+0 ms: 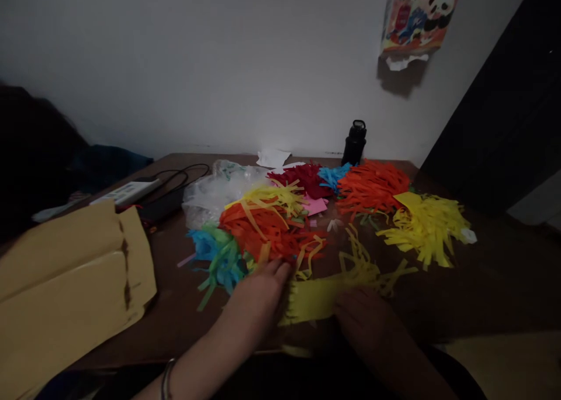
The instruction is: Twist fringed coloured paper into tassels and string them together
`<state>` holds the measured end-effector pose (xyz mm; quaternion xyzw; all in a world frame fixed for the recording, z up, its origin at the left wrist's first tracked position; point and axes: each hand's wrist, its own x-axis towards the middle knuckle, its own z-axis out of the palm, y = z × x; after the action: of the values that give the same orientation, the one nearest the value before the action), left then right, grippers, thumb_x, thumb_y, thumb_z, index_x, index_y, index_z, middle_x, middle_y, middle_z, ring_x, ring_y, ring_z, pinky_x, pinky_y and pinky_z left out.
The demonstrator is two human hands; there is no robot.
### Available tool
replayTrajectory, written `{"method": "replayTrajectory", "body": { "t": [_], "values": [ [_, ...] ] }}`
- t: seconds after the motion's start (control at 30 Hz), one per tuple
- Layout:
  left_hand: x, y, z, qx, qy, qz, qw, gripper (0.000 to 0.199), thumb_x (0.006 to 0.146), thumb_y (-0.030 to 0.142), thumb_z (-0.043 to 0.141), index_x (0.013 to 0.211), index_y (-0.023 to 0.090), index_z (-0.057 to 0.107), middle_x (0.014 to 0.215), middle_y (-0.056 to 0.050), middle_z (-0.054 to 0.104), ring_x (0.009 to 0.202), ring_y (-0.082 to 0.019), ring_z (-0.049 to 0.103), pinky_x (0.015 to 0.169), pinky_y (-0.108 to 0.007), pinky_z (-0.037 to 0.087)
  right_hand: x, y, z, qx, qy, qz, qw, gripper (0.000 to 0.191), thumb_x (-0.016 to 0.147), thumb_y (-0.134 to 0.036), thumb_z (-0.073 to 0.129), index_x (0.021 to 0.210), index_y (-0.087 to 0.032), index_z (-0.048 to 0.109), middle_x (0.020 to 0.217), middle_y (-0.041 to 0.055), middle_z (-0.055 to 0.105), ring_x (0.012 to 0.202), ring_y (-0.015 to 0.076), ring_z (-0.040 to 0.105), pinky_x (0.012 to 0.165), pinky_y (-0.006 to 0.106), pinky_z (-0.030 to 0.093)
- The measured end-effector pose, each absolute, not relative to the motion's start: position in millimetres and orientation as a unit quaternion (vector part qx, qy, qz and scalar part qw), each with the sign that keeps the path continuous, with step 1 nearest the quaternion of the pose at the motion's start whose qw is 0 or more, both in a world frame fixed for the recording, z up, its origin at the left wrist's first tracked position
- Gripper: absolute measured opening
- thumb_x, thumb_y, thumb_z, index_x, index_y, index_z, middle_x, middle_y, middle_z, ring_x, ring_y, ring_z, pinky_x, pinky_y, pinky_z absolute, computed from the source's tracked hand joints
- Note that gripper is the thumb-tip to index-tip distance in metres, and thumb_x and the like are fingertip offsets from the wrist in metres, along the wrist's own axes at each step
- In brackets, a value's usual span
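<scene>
A flat band of yellow fringed tissue paper (313,300) lies near the table's front edge, its loose strips trailing to the back right. Around its right part, the blurred fingers of my right hand (362,312) are closed on the paper. My left hand (263,286) is at the left end of the band, next to a pile of orange fringed paper (258,227). Its fingers are curled downward, and what they hold is hidden; a light-orange strip (264,252) stands just beyond them. Blue and green fringed paper (223,259) lies left of this hand.
Yellow (429,227), orange (372,186) and dark red fringed bundles (302,179) lie farther back. A black bottle (355,142) stands by the wall. Left are a clear plastic bag (219,192), a power strip (127,192) and a large brown envelope (65,265).
</scene>
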<state>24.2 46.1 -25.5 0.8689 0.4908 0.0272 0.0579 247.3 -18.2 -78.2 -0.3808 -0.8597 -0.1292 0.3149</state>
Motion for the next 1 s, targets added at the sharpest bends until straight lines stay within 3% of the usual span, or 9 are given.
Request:
{"method": "replayTrajectory", "body": {
  "t": [0.13,0.2,0.3,0.43,0.53,0.6,0.7,0.83,1.0],
  "values": [
    [16,25,-14,0.895,0.411,0.171,0.018,0.038,0.078,0.001,0.045,0.110,0.012,0.063,0.117,-0.018,0.063,0.108,-0.033,0.057,0.091,-0.052,0.047,246,-28,-83,-0.392,-0.857,-0.128,0.308,0.031,0.096,-0.005,0.036,0.084,-0.015,0.063,0.080,0.0055,0.066,0.078,0.0176,0.061,0.086,0.038,0.047],
    [26,6,-17,0.920,0.312,0.228,0.060,0.036,0.086,0.005,0.043,0.115,0.018,0.060,0.120,-0.013,0.062,0.110,-0.027,0.056,0.094,-0.043,0.047,243,-38,-83,-0.407,-0.858,-0.117,0.291,0.028,0.096,-0.008,0.037,0.087,-0.017,0.062,0.081,0.0055,0.067,0.079,0.0185,0.062,0.085,0.038,0.048],
    [48,-16,-34,0.940,0.227,0.228,0.114,0.023,0.096,0.017,0.045,0.112,0.023,0.060,0.107,-0.005,0.068,0.095,-0.020,0.061,0.086,-0.031,0.051,239,-50,-82,-0.429,-0.855,-0.089,0.277,0.028,0.097,-0.012,0.036,0.092,-0.019,0.062,0.081,0.0043,0.068,0.079,0.0195,0.064,0.084,0.037,0.049],
    [54,-17,-53,0.944,0.280,0.132,0.113,0.011,0.089,0.019,0.062,0.099,0.021,0.062,0.098,-0.003,0.068,0.082,-0.022,0.061,0.074,-0.034,0.052,242,-55,-84,-0.407,-0.848,-0.127,0.316,0.032,0.096,-0.007,0.032,0.093,-0.017,0.063,0.090,0.0067,0.073,0.091,0.0190,0.066,0.092,0.036,0.046],
    [41,-11,-57,0.944,0.291,0.109,0.111,0.009,0.088,0.012,0.058,0.088,0.020,0.062,0.091,-0.003,0.067,0.079,-0.021,0.058,0.070,-0.033,0.050,248,-54,-85,-0.401,-0.839,-0.167,0.328,0.032,0.097,-0.010,0.033,0.099,-0.016,0.064,0.094,0.0073,0.074,0.094,0.0181,0.066,0.092,0.034,0.046],
    [31,-8,-60,0.941,0.284,0.142,0.121,0.015,0.089,0.009,0.054,0.095,0.020,0.062,0.096,-0.004,0.067,0.083,-0.021,0.058,0.073,-0.034,0.049,251,-52,-84,-0.415,-0.840,-0.142,0.321,0.031,0.100,-0.014,0.034,0.102,-0.017,0.065,0.094,0.0058,0.073,0.091,0.0180,0.065,0.087,0.034,0.046],
    [22,-6,-66,0.927,0.274,0.209,0.145,0.022,0.090,0.008,0.048,0.102,0.020,0.061,0.097,-0.005,0.067,0.086,-0.022,0.058,0.075,-0.033,0.048,253,-50,-80,-0.430,-0.833,-0.067,0.341,0.030,0.102,-0.018,0.036,0.093,-0.019,0.064,0.085,0.0032,0.070,0.081,0.0171,0.062,0.079,0.034,0.045],
    [17,-6,-62,0.903,0.329,0.204,0.187,0.024,0.094,0.010,0.039,0.090,0.019,0.060,0.087,-0.006,0.065,0.081,-0.022,0.059,0.072,-0.034,0.048,252,-44,-79,-0.439,-0.817,-0.019,0.373,0.030,0.101,-0.015,0.037,0.082,-0.019,0.059,0.076,0.0009,0.063,0.074,0.0157,0.057,0.079,0.034,0.039],
    [20,-4,-48,0.876,0.428,0.156,0.161,0.027,0.093,0.012,0.039,0.082,0.018,0.063,0.086,-0.008,0.064,0.082,-0.026,0.059,0.077,-0.046,0.045,244,-31,-85,-0.508,-0.782,-0.062,0.356,0.034,0.102,-0.018,0.033,0.076,-0.021,0.055,0.065,-0.0022,0.057,0.065,0.0161,0.052,0.077,0.035,0.033]
  ]
}}
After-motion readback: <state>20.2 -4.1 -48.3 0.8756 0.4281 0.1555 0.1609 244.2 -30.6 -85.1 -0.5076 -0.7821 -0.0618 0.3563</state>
